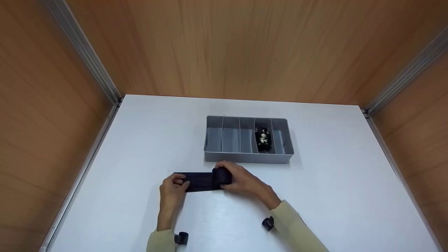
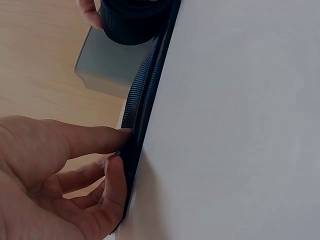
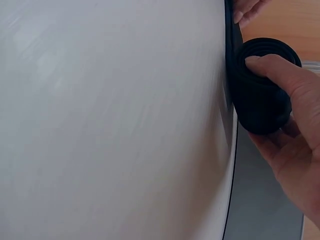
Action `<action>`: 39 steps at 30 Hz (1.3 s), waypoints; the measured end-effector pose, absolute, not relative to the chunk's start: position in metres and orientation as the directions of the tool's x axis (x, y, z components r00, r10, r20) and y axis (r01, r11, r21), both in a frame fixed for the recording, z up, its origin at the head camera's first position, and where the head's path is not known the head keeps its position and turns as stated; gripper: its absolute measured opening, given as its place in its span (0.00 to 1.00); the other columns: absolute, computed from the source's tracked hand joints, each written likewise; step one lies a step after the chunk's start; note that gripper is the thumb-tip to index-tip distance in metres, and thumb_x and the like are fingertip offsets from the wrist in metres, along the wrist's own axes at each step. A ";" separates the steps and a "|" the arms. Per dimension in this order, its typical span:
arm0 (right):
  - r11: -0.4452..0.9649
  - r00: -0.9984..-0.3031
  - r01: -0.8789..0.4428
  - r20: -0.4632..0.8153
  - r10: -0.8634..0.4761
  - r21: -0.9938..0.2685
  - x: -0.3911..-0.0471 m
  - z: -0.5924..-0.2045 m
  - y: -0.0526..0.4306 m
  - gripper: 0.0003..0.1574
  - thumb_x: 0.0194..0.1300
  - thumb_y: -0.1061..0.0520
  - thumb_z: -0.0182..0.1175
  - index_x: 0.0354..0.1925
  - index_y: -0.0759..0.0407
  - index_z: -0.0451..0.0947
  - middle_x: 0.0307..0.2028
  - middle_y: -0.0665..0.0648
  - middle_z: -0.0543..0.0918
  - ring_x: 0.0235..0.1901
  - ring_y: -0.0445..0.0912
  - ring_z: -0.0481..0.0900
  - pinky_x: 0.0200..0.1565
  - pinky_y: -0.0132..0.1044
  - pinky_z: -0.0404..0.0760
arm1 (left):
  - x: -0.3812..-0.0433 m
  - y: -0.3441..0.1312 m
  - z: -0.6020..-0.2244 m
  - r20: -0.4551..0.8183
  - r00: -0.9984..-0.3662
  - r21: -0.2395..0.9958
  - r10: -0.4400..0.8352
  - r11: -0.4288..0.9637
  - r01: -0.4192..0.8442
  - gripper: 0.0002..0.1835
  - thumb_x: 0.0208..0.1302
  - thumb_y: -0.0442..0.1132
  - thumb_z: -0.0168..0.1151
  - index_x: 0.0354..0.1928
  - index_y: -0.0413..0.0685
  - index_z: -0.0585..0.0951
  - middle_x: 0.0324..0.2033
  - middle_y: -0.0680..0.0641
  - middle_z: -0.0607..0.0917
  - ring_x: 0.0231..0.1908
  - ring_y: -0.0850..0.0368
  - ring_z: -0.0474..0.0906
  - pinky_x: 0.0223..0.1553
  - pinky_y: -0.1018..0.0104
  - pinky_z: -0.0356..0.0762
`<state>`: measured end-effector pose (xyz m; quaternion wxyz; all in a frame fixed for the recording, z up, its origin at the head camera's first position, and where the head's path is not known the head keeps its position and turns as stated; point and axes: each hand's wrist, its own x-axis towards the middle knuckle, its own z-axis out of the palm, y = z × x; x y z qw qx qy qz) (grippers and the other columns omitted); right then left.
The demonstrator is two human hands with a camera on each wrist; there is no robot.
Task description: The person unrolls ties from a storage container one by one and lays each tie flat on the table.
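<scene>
A dark blue ribbed necktie (image 1: 199,181) lies on the white table, its left part flat and its right part wound into a thick roll (image 3: 265,100). My right hand (image 1: 241,178) grips this roll, thumb on the coiled side and fingers around the far side, as the right wrist view shows. At the flat end, my left hand (image 1: 173,190) holds the strip between curled fingers and thumb. The left wrist view shows the left hand's fingertips (image 2: 122,135) right at the fabric's edge, with layered cloth running up to the roll.
Behind the hands stands a grey divided box (image 1: 245,157). One of its compartments, right of centre, holds a black patterned bundle (image 1: 263,139) with pale flecks. Wooden panels (image 1: 224,49) enclose the white table (image 1: 332,168) at the back and sides.
</scene>
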<state>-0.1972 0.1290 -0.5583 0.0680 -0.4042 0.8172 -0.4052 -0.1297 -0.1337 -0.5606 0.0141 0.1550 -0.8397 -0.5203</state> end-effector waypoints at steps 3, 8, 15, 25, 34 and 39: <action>0.343 -0.658 -0.616 0.224 -0.719 -0.709 -0.198 -0.559 0.131 0.37 0.59 0.63 0.76 0.63 0.56 0.72 0.58 0.52 0.79 0.58 0.44 0.75 0.62 0.44 0.74 | -0.129 -0.134 -0.560 -0.136 -0.952 0.879 -0.274 0.410 -0.244 0.11 0.64 0.30 0.70 0.48 0.34 0.84 0.37 0.42 0.82 0.38 0.51 0.79 0.40 0.61 0.75; 0.348 -0.655 -0.619 0.218 -0.723 -0.704 -0.198 -0.559 0.134 0.37 0.59 0.63 0.76 0.63 0.56 0.72 0.59 0.52 0.79 0.58 0.45 0.75 0.62 0.45 0.74 | -0.129 -0.133 -0.559 -0.128 -0.953 0.881 -0.274 0.409 -0.236 0.11 0.64 0.30 0.70 0.48 0.34 0.84 0.37 0.41 0.82 0.38 0.50 0.79 0.40 0.61 0.76; 0.368 -0.663 -0.630 0.227 -0.713 -0.684 -0.197 -0.560 0.143 0.38 0.59 0.62 0.76 0.63 0.58 0.71 0.59 0.55 0.79 0.57 0.46 0.76 0.61 0.45 0.75 | -0.130 -0.132 -0.559 -0.134 -0.953 0.880 -0.272 0.410 -0.241 0.12 0.65 0.30 0.69 0.48 0.35 0.84 0.38 0.42 0.82 0.39 0.50 0.79 0.40 0.62 0.75; 0.407 -0.676 -0.628 0.206 -0.707 -0.663 -0.194 -0.559 0.152 0.40 0.58 0.62 0.76 0.65 0.60 0.70 0.60 0.56 0.78 0.60 0.48 0.76 0.62 0.45 0.74 | -0.132 -0.134 -0.560 -0.130 -0.956 0.878 -0.263 0.417 -0.234 0.11 0.64 0.28 0.69 0.47 0.33 0.84 0.36 0.42 0.81 0.37 0.51 0.78 0.40 0.62 0.74; 0.442 -0.686 -0.620 0.175 -0.706 -0.648 -0.192 -0.558 0.160 0.40 0.59 0.61 0.76 0.66 0.59 0.70 0.61 0.58 0.78 0.62 0.49 0.75 0.64 0.47 0.73 | -0.135 -0.134 -0.560 -0.126 -0.959 0.875 -0.253 0.428 -0.227 0.12 0.64 0.28 0.68 0.48 0.33 0.84 0.37 0.41 0.81 0.38 0.50 0.78 0.40 0.61 0.75; 0.450 -0.693 -0.615 0.172 -0.700 -0.647 -0.190 -0.557 0.165 0.40 0.60 0.61 0.76 0.66 0.59 0.70 0.61 0.58 0.78 0.62 0.49 0.75 0.64 0.47 0.73 | -0.135 -0.134 -0.560 -0.130 -0.959 0.875 -0.250 0.425 -0.229 0.12 0.64 0.28 0.68 0.49 0.32 0.83 0.37 0.41 0.81 0.37 0.50 0.78 0.40 0.60 0.75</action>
